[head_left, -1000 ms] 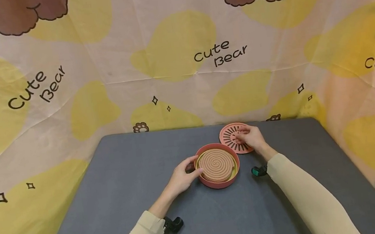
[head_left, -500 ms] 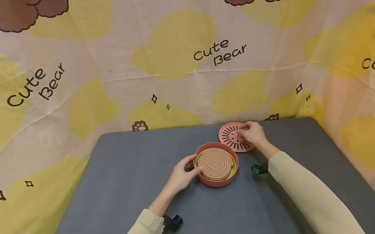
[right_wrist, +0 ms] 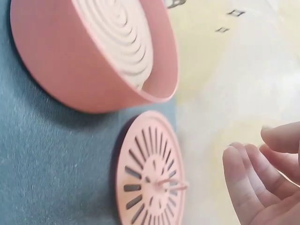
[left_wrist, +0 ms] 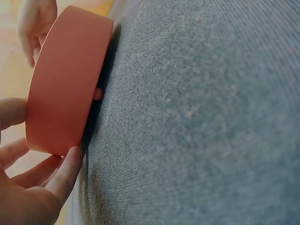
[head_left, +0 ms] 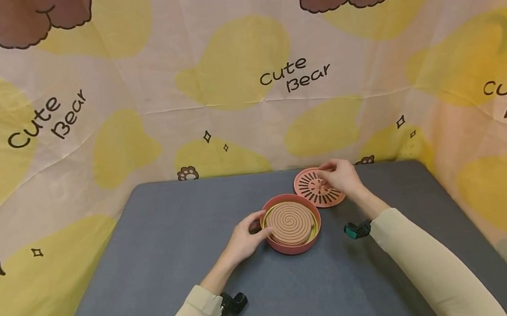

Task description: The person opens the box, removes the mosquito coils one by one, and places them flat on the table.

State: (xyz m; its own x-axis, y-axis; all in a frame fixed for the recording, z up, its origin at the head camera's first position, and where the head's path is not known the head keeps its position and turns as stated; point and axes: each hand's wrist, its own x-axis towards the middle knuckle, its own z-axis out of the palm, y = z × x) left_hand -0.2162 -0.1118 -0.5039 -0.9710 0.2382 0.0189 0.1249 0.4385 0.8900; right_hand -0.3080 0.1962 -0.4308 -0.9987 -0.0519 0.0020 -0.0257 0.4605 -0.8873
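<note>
A round reddish-pink mosquito coil box (head_left: 294,250) stands uncovered on the table, with a tan mosquito coil (head_left: 289,223) lying inside a yellow liner. My left hand (head_left: 244,240) grips its left side, thumb at the near rim; in the left wrist view several fingertips touch the box wall (left_wrist: 70,79). Just behind and right of the box lies its slotted pink lid (head_left: 307,187), flat on the table. A small loop handle (right_wrist: 173,183) rises from the lid's middle. Over the lid hovers my right hand (head_left: 341,176), fingers loosely bent, holding nothing; the right wrist view shows a gap to the handle.
Blue-grey cloth covers the table (head_left: 184,212). Close behind its far edge hangs a printed curtain (head_left: 225,77), which also runs along both sides. A black wrist camera (head_left: 234,302) sits under the left forearm, another wrist camera (head_left: 357,230) under the right.
My right hand has risen slightly from over the lid and its wrist has shifted right. The left hand, box and lid stay in place.
</note>
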